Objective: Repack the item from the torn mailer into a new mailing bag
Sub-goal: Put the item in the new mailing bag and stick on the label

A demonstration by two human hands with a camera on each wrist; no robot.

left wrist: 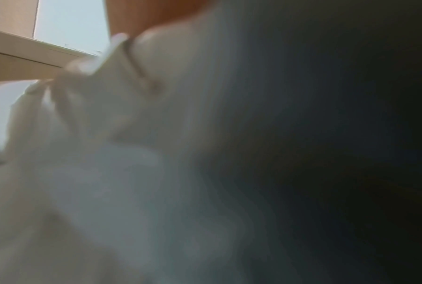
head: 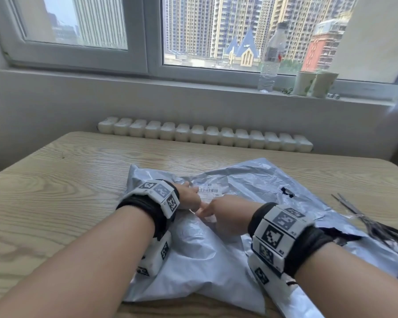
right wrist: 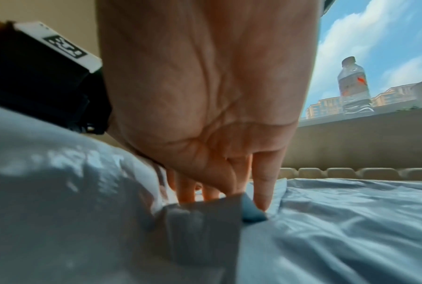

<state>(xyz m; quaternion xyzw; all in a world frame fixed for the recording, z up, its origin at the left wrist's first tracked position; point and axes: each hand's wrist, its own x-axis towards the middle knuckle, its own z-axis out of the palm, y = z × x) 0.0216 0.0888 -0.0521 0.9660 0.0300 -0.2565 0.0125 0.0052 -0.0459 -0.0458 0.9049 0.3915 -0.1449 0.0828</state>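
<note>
1. Setup: wooden table [head: 55,180] under a window; two grey plastic mailers lie on it, overlapping. Scissors [head: 365,221] rest at the right edge, apart from both hands.

2. Torn mailer [head: 274,180]: lies flat to the right and behind, crumpled, with a ragged dark hole [head: 287,192] in its face and a second dark tear near the right wrist. It looks slack; judged emptied, though its inside is not visible.

3. New mailing bag [head: 193,249]: in front, under both wrists, smooth and bulging. The item itself is not visible in any view; from the bulge, it is judged to sit inside this bag.

4. Left hand [head: 191,198]: rests on the upper part of the bag near a barcode label [head: 208,190]. Fingers are hidden behind the wristband; the left wrist view is blurred plastic. Cannot tell whether it pinches or presses flat.

5. Right hand [head: 218,208]: fingertips meet the left hand at the bag's mouth area. In the right wrist view the fingers [right wrist: 263,184] point down, held close together, tips on a folded grey flap [right wrist: 205,215]. Reads as pressing, not gripping.

6. Progress, as judgement: transfer appears done; current step looks like folding and sealing the flap. Left: finish the seal along the full width, set the torn mailer aside.
</note>
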